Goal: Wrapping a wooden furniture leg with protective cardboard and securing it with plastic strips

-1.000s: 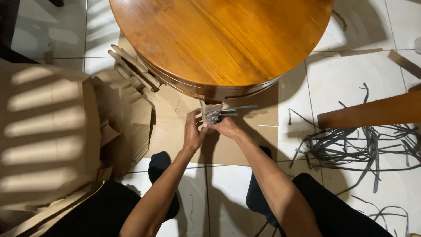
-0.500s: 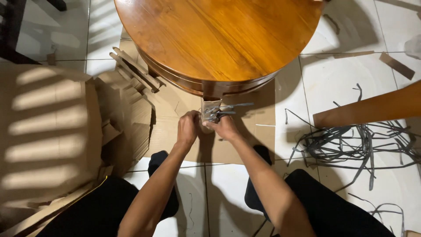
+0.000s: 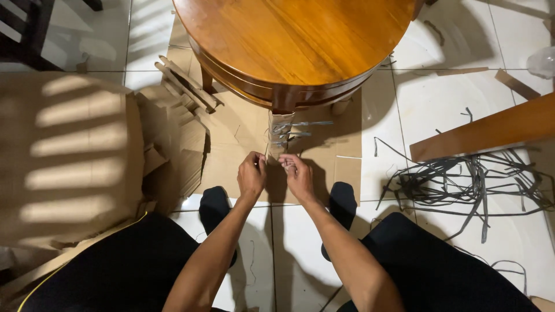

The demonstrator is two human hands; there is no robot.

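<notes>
Reaching forward side by side, the left hand (image 3: 251, 175) and the right hand (image 3: 298, 176) meet at the foot of a table leg (image 3: 279, 134) wrapped in cardboard and bound with grey straps (image 3: 296, 130). Both hands are curled with fingers bent inward against the bottom of the wrap; whether they pinch anything there cannot be told. The leg stands just beyond the fingertips, under the round wooden table (image 3: 300, 40). Beneath the hands lies a flat cardboard sheet (image 3: 231, 156). Left of the left hand sits a heap of torn cardboard (image 3: 173, 133); well to the right of the right hand, loose grey strapping (image 3: 462, 185) tangles on the tiled floor (image 3: 277, 254).
</notes>
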